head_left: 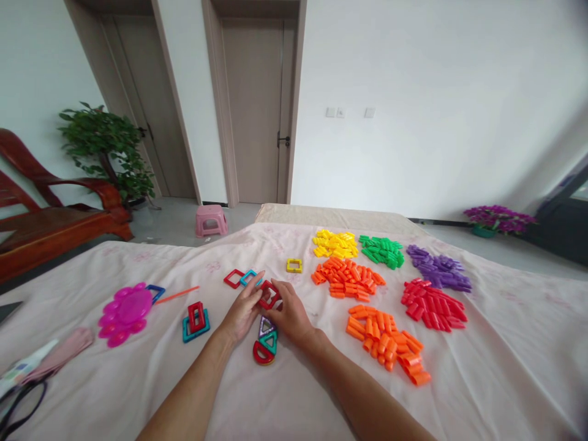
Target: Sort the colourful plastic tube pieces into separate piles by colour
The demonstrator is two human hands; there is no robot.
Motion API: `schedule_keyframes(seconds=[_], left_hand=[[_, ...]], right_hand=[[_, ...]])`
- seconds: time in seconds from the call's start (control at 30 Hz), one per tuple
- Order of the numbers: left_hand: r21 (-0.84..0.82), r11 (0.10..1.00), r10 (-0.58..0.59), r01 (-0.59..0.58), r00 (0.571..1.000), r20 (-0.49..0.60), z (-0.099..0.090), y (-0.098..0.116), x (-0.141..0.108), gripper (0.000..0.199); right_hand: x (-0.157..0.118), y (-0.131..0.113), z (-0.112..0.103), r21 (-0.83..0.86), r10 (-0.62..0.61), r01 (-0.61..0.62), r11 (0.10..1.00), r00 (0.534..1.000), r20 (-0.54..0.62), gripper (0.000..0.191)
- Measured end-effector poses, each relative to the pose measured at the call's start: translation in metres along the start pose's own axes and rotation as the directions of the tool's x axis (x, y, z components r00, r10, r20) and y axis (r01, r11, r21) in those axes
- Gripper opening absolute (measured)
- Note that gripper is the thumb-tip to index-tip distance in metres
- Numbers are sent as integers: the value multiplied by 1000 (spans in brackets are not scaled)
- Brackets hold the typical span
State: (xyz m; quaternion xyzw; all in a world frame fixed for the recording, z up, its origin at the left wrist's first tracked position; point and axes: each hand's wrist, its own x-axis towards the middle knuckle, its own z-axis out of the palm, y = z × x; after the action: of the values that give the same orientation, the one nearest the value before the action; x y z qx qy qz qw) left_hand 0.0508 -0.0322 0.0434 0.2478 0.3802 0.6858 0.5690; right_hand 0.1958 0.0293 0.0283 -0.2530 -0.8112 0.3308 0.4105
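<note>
A red square magnetic tile (274, 299) is held between both hands over the cloth-covered table. My left hand (242, 311) grips its left edge, fingers pointing forward and pressed together. From the other side, my right hand (294, 311) pinches the tile's right edge, with fingers curled. Just below the hands lie a purple triangle tile (266, 326), a teal triangle tile (269, 343) and a red rounded tile (263, 353), close together. A light blue square tile (248, 277) lies past my left fingers, beside another red square tile (234, 278).
Left of the hands, a red tile (196, 316) rests on a teal square tile (196, 331). Farther left is a magenta flower-shaped dish (131, 306). A yellow tile (294, 266) lies ahead. Sorted piles, including orange pieces (388, 343) and red pieces (432, 305), cover the right side.
</note>
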Motion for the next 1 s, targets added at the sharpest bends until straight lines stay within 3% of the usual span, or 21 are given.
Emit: schedule_keyframes(seconds=[0.27, 0.43, 0.53, 0.6, 0.63, 0.7, 0.77, 0.8, 0.87, 1.0], left_hand=[[32, 998, 59, -59, 998, 2, 8, -9, -1, 67], [91, 994, 54, -57, 998, 35, 12, -10, -2, 59], [208, 967, 156, -146, 987, -32, 3, -4, 4, 51], [419, 872, 329, -254, 937, -116, -9, 3, 9, 42], [560, 777, 432, -287, 891, -142, -17, 7, 12, 36], [825, 502, 610, -259, 783, -125, -35, 14, 16, 30], [967, 219, 687, -127, 724, -61, -51, 19, 18, 37], [992, 116, 687, -55, 726, -40, -57, 21, 19, 42], [999, 16, 646, 51, 761, -49, -64, 23, 22, 48], [993, 48, 563, 106, 818, -114, -64, 24, 31, 40]], right_hand=[[2, -1, -3, -194, -46, 45, 980, 999, 2, 73], [10, 7, -25, -326, 68, -56, 944, 997, 26, 67], [15, 15, -43, -434, 140, -132, 891, 990, -13, 67], [17, 20, -53, -519, 176, -159, 840, 984, -17, 65], [17, 22, -57, -550, 191, -164, 819, 982, -9, 64], [17, 24, -62, -578, 199, -151, 802, 980, 20, 61], [17, 24, -64, -571, 185, -134, 810, 982, 33, 63], [16, 24, -64, -563, 177, -131, 816, 984, 29, 64], [15, 23, -64, -547, 167, -144, 825, 986, -7, 64], [11, 25, -63, -532, 164, -201, 822, 979, -118, 47]])
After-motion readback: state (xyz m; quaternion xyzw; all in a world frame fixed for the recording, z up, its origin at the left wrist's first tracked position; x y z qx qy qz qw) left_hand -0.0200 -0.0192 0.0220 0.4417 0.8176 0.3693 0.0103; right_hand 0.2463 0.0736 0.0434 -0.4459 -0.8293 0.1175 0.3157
